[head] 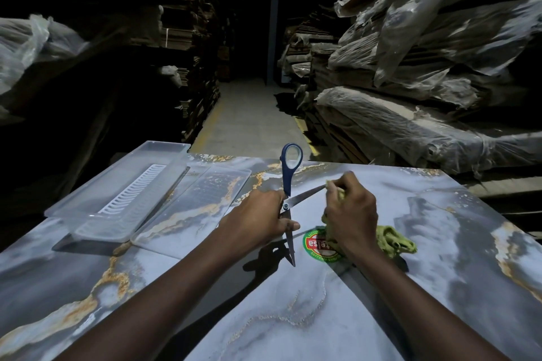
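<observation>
My left hand (258,218) grips a pair of blue-handled scissors (289,176) near the pivot, held above the marbled table (322,316). The blades are spread wide: one points down toward me, the other points right. My right hand (350,208) holds a yellow-green cloth (394,239) and pinches a fold of it against the tip of the right-pointing blade. The rest of the cloth trails onto the table behind my right wrist. One blue finger loop stands up at the top; the other handle is hidden in my left palm.
A clear plastic container (123,184) with a white slotted insert sits at the table's left, its clear lid (205,199) lying flat beside it. A round red-and-green sticker (316,245) is on the tabletop. Dark shelves and plastic-wrapped stacks (410,97) flank an aisle beyond.
</observation>
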`<state>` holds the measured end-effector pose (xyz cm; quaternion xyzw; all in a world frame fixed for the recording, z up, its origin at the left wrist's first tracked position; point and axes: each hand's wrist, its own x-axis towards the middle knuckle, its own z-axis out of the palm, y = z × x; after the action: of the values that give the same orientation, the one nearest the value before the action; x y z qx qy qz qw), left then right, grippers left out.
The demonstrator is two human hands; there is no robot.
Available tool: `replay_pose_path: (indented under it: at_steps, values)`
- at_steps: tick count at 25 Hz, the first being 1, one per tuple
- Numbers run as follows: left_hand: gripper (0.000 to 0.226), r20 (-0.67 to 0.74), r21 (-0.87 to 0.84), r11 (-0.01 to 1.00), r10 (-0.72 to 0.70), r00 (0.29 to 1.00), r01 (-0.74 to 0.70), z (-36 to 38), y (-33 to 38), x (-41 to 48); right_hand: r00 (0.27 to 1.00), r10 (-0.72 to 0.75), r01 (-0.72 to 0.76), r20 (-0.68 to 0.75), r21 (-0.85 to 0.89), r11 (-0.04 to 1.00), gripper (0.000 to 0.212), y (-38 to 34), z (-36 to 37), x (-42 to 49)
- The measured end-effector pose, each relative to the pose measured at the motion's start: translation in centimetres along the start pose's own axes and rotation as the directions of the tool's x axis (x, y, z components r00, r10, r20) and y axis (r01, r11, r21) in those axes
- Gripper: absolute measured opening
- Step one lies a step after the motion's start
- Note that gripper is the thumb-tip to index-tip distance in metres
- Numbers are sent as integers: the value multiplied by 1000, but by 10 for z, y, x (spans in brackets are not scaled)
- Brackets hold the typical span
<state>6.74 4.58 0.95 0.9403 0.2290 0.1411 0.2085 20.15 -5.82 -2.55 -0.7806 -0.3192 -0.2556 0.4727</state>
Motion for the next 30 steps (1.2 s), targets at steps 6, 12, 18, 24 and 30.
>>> replay_pose_path:
  at_steps: [6, 12, 18, 24, 30]
  values:
    - [27, -54, 27, 1000, -4, 999, 6, 2, -2, 0, 917, -368, 370, 155, 19, 929, 7, -29, -2, -25]
    - [33, -45, 76, 997, -4, 999, 7, -2, 4, -5, 989, -125, 127, 74, -23, 992, 19, -32, -2, -11]
    - [27, -73, 79, 997, 6, 997, -1, -4, 8, -8, 925, -355, 348, 135, 71, 935, 17, -28, -1, -22]
    - [25, -87, 114, 993, 41, 995, -31, -2, 10, -9, 894, -444, 434, 64, 129, 892, 18, -22, -4, -21]
    - [27, -106, 111, 994, 34, 994, -22, -4, 10, -11, 924, -376, 366, 66, 122, 923, 15, -27, 2, -25]
